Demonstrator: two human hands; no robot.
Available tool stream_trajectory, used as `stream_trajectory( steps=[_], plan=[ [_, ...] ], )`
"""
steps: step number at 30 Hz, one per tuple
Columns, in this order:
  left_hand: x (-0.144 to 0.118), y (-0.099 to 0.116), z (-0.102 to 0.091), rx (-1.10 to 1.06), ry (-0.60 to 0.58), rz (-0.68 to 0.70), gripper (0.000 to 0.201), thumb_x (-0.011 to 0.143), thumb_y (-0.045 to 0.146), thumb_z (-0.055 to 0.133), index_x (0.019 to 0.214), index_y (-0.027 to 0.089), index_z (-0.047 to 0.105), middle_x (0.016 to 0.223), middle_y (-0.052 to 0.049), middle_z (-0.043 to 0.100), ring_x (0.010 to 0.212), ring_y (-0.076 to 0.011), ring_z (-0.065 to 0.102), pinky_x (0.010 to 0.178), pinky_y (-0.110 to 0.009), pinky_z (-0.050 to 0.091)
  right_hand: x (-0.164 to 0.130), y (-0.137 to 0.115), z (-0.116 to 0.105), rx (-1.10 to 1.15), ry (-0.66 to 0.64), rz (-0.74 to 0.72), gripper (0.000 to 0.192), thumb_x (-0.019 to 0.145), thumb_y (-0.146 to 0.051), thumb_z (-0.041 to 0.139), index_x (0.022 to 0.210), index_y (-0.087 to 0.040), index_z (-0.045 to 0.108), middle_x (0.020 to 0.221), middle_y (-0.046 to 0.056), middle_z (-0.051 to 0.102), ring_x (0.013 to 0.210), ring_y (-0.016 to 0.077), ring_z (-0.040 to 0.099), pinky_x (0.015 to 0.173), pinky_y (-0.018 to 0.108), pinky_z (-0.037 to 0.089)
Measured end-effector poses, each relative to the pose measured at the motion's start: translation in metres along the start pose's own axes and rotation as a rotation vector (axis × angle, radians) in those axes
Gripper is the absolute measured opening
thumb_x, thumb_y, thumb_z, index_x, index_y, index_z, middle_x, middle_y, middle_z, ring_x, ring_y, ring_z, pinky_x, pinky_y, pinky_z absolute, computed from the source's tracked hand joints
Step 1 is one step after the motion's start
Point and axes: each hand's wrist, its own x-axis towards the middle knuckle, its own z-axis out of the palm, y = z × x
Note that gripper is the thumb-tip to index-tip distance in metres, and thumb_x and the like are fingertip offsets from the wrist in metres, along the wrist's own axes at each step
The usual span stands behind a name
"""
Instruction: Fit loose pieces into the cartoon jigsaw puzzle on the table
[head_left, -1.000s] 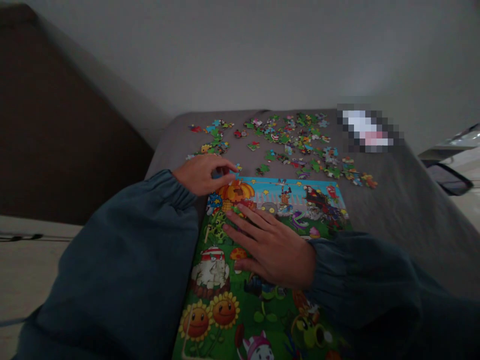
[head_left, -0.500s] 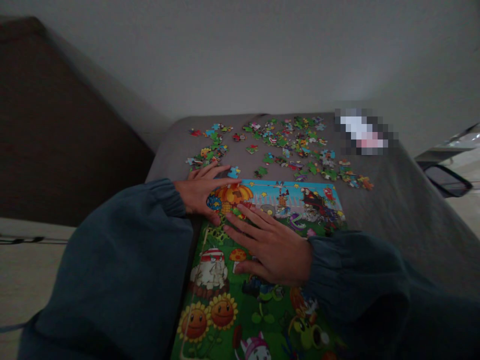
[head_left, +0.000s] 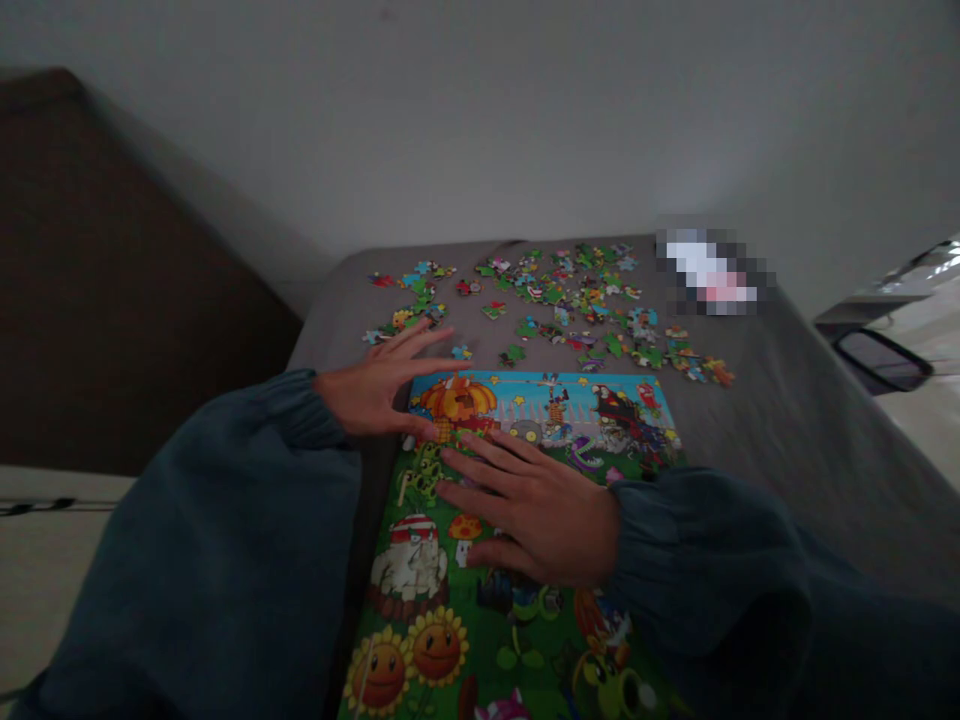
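Vs a second ago: left hand (head_left: pixel 375 390) is no longer curled in a pinch at the puzzle's far-left corner; fingers now spread flat and apart, holding nothing. It sits at that same corner, thumb on the edge by the pumpkin art, fingertips reaching out over the grey cloth (head_left: pixel 787 420) toward the far side. Half a second ago it was already opening; now it's flatter and wider. The lone blue piece (head_left: pixel 462 352) lies just beyond the fingertips, apart from them; can't tell if it touches the puzzle edge.

Right hand (head_left: pixel 536 510) barely changes: palm down, fingers splayed, flat on the puzzle (head_left: pixel 525 560), clamped on nothing. Fingers point left and slightly far, tips near the left thumb but not touching.

Puzzle: colourful rectangle, lying flat on the cloth, long axis running near to far, blue sky strip at the far end, sunflowers at the near end. Near end runs out of frame. Both dark blue sleeves (head_left: pixel 225 540) cover parts of its near left and right sides.

Around: loose pieces (head_left: pixel 585 300) scattered across the far part of the cloth, well beyond the puzzle's far edge; a smaller cluster far left, close to the left fingertips. Blurred-out patch at far right. Dark brown panel (head_left: pixel 112 280) on the left, pale wall behind.
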Motion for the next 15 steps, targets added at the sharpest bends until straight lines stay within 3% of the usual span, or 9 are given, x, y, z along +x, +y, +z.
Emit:
stream_trajectory(
  steps=[2, 4, 7, 11, 15],
  plan=[
    [0.004, -0.006, -0.004, -0.034, 0.213, -0.003, 0.067, 0.089, 0.071, 0.049, 0.139, 0.027, 0.056, 0.157, -0.009, 0.042, 0.15, -0.0326, 0.025, 0.122, -0.054, 0.019, 0.001, 0.001, 0.003, 0.005, 0.013, -0.004, 0.062, 0.099, -0.058, 0.045, 0.148, -0.02, 0.046, 0.16, 0.009, 0.036, 0.152, 0.0279, 0.024, 0.126, 0.047, 0.016],
    [0.007, -0.015, -0.006, -0.064, 0.46, -0.09, 0.056, 0.093, 0.067, 0.044, 0.126, 0.026, 0.064, 0.139, -0.006, 0.061, 0.141, -0.0277, 0.042, 0.12, -0.05, 0.027, 0.002, 0.001, 0.007, 0.012, 0.031, -0.006, 0.062, 0.099, -0.058, 0.044, 0.148, -0.02, 0.047, 0.16, 0.008, 0.037, 0.152, 0.028, 0.024, 0.126, 0.046, 0.016],
    [0.005, -0.033, -0.005, -0.075, 0.704, -0.271, 0.04, 0.097, 0.052, 0.043, 0.118, 0.026, 0.065, 0.128, -0.004, 0.067, 0.128, -0.0259, 0.055, 0.114, -0.049, 0.038, 0.002, -0.001, 0.009, 0.021, 0.061, -0.004, 0.062, 0.1, -0.059, 0.041, 0.148, -0.02, 0.046, 0.16, 0.008, 0.037, 0.152, 0.027, 0.024, 0.126, 0.045, 0.015],
    [-0.003, -0.058, 0.0, -0.027, 0.819, -0.473, 0.034, 0.097, 0.033, 0.041, 0.117, 0.021, 0.065, 0.124, -0.009, 0.067, 0.118, -0.0299, 0.059, 0.104, -0.052, 0.046, -0.002, 0.01, -0.005, 0.018, 0.097, 0.0, 0.065, 0.1, -0.059, 0.042, 0.149, -0.016, 0.044, 0.159, 0.009, 0.039, 0.152, 0.0264, 0.024, 0.125, 0.044, 0.021],
    [-0.005, -0.069, 0.007, 0.035, 0.762, -0.547, 0.036, 0.094, 0.031, 0.044, 0.115, 0.017, 0.069, 0.119, -0.011, 0.068, 0.115, -0.03, 0.059, 0.103, -0.051, 0.045, -0.017, 0.059, -0.036, -0.035, 0.192, 0.098, 0.05, 0.102, -0.044, 0.044, 0.142, -0.016, 0.053, 0.15, 0.012, 0.051, 0.146, 0.03, 0.036, 0.117, 0.051, 0.037]
  ],
)
